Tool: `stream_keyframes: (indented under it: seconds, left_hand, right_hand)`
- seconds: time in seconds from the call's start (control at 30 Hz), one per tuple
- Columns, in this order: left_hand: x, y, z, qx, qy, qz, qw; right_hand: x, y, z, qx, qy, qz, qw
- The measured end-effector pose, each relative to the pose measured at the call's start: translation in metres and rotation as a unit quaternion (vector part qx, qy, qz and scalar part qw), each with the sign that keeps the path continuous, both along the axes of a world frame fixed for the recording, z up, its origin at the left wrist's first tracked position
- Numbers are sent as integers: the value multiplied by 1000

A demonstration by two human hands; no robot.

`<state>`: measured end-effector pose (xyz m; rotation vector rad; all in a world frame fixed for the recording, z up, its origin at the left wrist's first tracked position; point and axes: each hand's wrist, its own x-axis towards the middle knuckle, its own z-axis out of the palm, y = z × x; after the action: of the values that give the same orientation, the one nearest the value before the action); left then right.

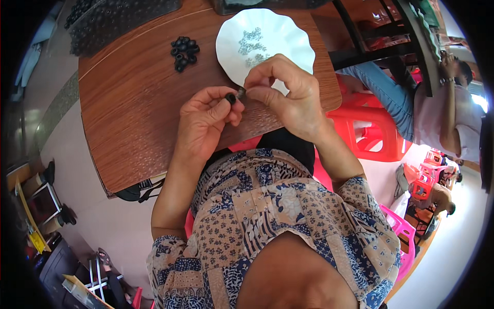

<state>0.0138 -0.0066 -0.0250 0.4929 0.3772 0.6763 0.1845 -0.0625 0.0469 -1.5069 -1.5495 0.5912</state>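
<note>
My left hand (206,118) is closed, thumb and fingers pinching a small black ring-like part (230,98). Close beside it my right hand (293,95) pinches with thumb and forefinger at a tiny greyish, shiny piece (241,92), whose exact kind is too small to tell. The two pieces are nearly touching above the table edge nearest me. Beyond the right hand lies a white scalloped plate (293,38) with many tiny silvery pieces (251,40) spread on it; the hand covers its near part. To the plate's left is a small heap of round black parts (184,51).
The brown wooden table (128,108) has rounded corners. A clear bag or tray of black parts (123,26) fills its far left, and a dark tray (267,4) sits at the far edge. On the right are red stools (368,126) and a seated person (437,116).
</note>
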Motion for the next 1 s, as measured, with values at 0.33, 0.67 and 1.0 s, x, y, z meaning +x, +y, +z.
stream_keyframes:
  seconds: [0.33, 0.67, 1.0]
  left_hand:
    - [10, -3, -1, -16, 43, 71, 996]
    - [10, -1, 1, 7, 25, 90, 996]
    - [12, 2, 5, 11, 54, 114, 992]
  right_hand:
    - [6, 13, -29, 126, -122, -80, 981]
    - [12, -38, -41, 188, -269, -82, 941]
    - [25, -29, -62, 183, -351, -91, 914]
